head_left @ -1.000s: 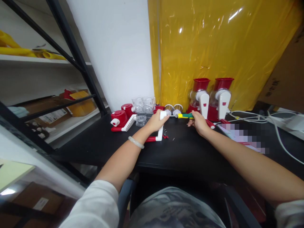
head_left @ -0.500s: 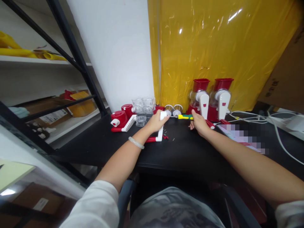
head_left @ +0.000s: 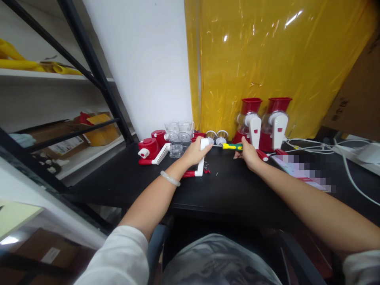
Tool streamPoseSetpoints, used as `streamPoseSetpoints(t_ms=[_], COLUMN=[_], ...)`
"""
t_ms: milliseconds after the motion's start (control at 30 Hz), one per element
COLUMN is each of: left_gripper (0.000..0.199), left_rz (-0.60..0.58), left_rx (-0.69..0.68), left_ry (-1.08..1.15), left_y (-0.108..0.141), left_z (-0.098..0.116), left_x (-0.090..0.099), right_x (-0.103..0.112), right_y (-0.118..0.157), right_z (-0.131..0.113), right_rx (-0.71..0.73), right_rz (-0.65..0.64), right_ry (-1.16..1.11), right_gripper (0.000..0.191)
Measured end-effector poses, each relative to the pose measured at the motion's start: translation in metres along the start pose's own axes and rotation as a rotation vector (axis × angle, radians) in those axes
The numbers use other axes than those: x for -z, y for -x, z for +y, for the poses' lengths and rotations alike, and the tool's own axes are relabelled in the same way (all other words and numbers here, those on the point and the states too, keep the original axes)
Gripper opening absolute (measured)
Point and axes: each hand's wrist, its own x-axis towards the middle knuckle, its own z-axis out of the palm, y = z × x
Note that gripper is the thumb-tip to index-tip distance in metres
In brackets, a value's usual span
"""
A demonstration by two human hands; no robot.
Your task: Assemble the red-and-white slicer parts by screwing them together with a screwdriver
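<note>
My left hand (head_left: 196,152) is closed round the upper end of a white crank handle (head_left: 200,166) with a red grip, which stands over the black table. In my right hand (head_left: 248,154) is a screwdriver (head_left: 233,146) with a yellow and green handle, held level. Its shaft points left at the crank handle's upper end, close to my left fingertips; whether the tip touches is too small to tell. Several small screws (head_left: 207,163) and a little red plastic piece (head_left: 207,171) lie on the table just right of the crank handle.
Two assembled red and white rotary graters (head_left: 251,122) stand at the back right. Red grater bases (head_left: 149,149), clear plastic housings (head_left: 184,130) and metal grating drums (head_left: 221,137) sit at the back left and middle. White cables (head_left: 314,146) run along the right.
My right hand and the screwdriver have shifted very slightly. The screwdriver's shaft now shows more clearly between its handle and my left hand, which stays in place.
</note>
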Motion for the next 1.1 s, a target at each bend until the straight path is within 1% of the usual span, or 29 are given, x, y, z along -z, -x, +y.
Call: streamPoseSetpoints(t_ms=[67, 167, 267, 367, 500, 633, 700, 800, 967, 1033, 1100], left_gripper=[0.049, 0.05, 0.05, 0.051, 0.05, 0.049, 0.05, 0.05, 0.05, 0.05, 0.05], left_rz=[0.004, 0.0, -0.003, -0.012, -0.016, -0.008, -0.01, -0.012, -0.013, -0.022, -0.027], left_rx=[0.004, 0.003, 0.007, 0.024, 0.024, 0.022, 0.022, 0.019, 0.02, 0.025, 0.027], left_ry=[-0.012, -0.021, -0.018, -0.023, -0.025, -0.019, -0.017, -0.022, -0.014, -0.01, -0.01], left_y=[-0.0001, -0.0002, -0.0001, 0.0002, 0.0004, 0.0005, 0.0006, 0.0008, 0.0005, 0.0003, 0.0002], left_z=[-0.0002, -0.0002, 0.0003, 0.001, 0.0014, 0.0014, 0.0016, 0.002, 0.0014, 0.001, 0.0008], left_x=[-0.0002, -0.0005, -0.0005, -0.0001, 0.0004, 0.0001, 0.0, 0.0002, 0.0002, 0.0001, 0.0001], right_x=[-0.0014, -0.0007, 0.0014, 0.0018, -0.0002, -0.0015, -0.0016, -0.0011, 0.0006, 0.0007, 0.0], right_y=[0.0011, 0.0003, -0.0019, -0.0029, -0.0009, 0.0015, 0.0015, 0.0001, 0.0, 0.0016, 0.0031], right_z=[-0.0029, -0.0031, -0.0005, 0.0009, -0.0009, -0.0027, -0.002, 0.0011, 0.0054, 0.0047, 0.0027], right_rx=[-0.049, -0.048, -0.007, 0.012, 0.017, 0.022, 0.023, 0.045, 0.173, 0.195, 0.187], right_rz=[-0.042, -0.087, -0.097, -0.08, -0.045, -0.051, -0.064, -0.08, -0.095, -0.084, -0.07], right_ry=[-0.1, -0.205, -0.238, -0.239, -0.253, -0.234, -0.223, -0.206, -0.087, -0.029, -0.002], right_gripper=[0.036, 0.02, 0.017, 0.014, 0.009, 0.004, 0.007, 0.02, 0.042, 0.047, 0.049])
